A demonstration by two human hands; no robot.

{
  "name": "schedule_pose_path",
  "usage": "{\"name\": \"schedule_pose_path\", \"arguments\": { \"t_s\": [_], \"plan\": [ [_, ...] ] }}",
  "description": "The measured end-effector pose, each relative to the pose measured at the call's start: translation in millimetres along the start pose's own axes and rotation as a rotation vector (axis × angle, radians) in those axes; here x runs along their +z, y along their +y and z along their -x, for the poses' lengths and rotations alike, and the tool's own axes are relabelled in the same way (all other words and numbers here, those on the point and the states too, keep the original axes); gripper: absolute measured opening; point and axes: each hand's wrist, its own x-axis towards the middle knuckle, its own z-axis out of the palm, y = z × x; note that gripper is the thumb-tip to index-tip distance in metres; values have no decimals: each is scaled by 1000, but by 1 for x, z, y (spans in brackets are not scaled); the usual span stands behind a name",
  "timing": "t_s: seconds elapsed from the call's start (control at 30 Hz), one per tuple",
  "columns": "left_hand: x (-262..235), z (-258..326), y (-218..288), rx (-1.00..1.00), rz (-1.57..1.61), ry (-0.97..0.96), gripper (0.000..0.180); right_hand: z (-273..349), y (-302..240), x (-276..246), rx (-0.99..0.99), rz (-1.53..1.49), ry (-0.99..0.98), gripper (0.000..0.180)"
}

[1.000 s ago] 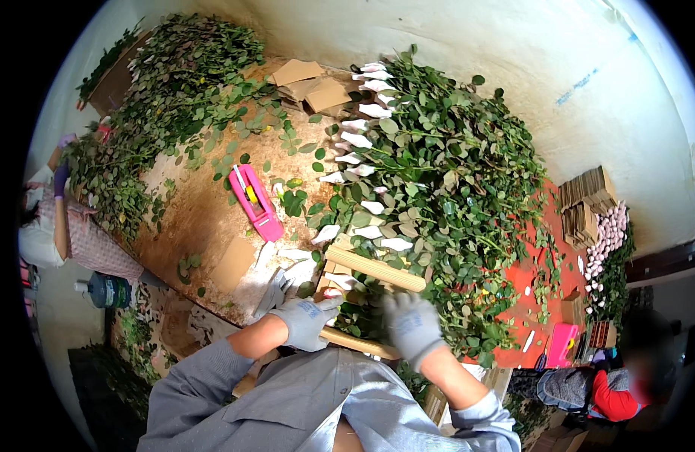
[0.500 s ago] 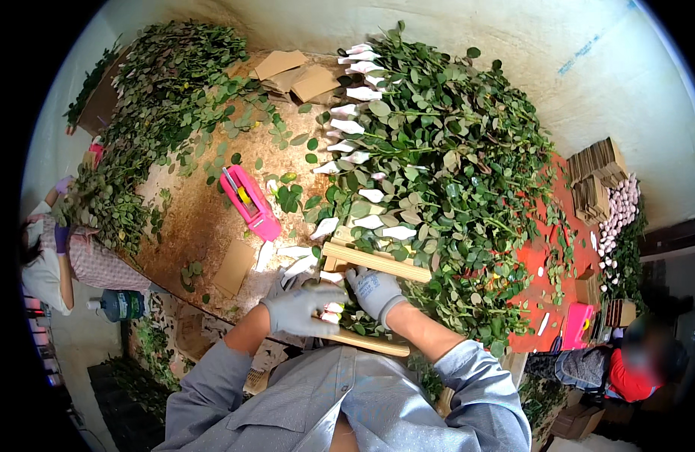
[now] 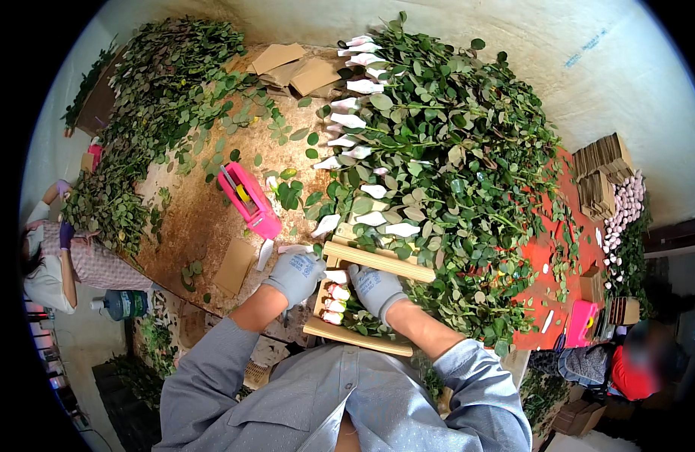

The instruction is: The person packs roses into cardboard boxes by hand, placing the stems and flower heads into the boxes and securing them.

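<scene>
Rosebuds fill the left end of a wooden frame in the head view: three bare red-and-white rosebuds in a column, and one white-sleeved bud just above them. The frame shows two ridged rails, the upper one and the lower rail, with the buds lying between them.

Both hands wear grey gloves. The left hand is just outside the frame's left end, to the upper left of the three bare buds and beside the sleeved one. Its fingers lie close together, pointing toward the frame; whether they pinch anything, I cannot tell. The right hand lies between the rails, its fingertips beside the sleeved bud, to the right of the column. Its underside is hidden, so I cannot tell whether it is clamped on stems.

Beyond the upper rail, three white-sleeved buds lie in a loose row, and more edge one big leafy pile; overlap prevents an exact count. One pink tape dispenser and one flat cardboard piece lie on the table to the left. Two co-workers are visible, one at each side, and one water jug stands at far left.
</scene>
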Motion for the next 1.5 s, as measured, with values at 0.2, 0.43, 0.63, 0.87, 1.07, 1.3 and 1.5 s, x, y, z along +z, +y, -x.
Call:
{"name": "schedule_pose_path", "arguments": {
  "t_s": [0.2,0.43,0.63,0.87,1.07,1.3,1.5],
  "plan": [
    [-47,24,-19,-224,-240,-40,24,3,-2,-6,-13,-11,-7,29],
    [-41,41,46,309,139,-170,50,5,-16,-14,3,31,-43,33],
    [-45,36,50,243,287,-377,51,10,-15,-7,49,35,-79,37],
    [-43,35,51,275,126,-233,51,12,-16,-16,55,-7,-59,41],
    [-39,28,50,201,137,-414,52,25,-27,-91,-92,74,161,25],
    [-56,32,56,232,126,-311,59,-18,160,-102,480,-95,468,30],
    [-45,38,49,219,230,-289,60,-34,191,-58,605,282,-8,32]
  ]
}}
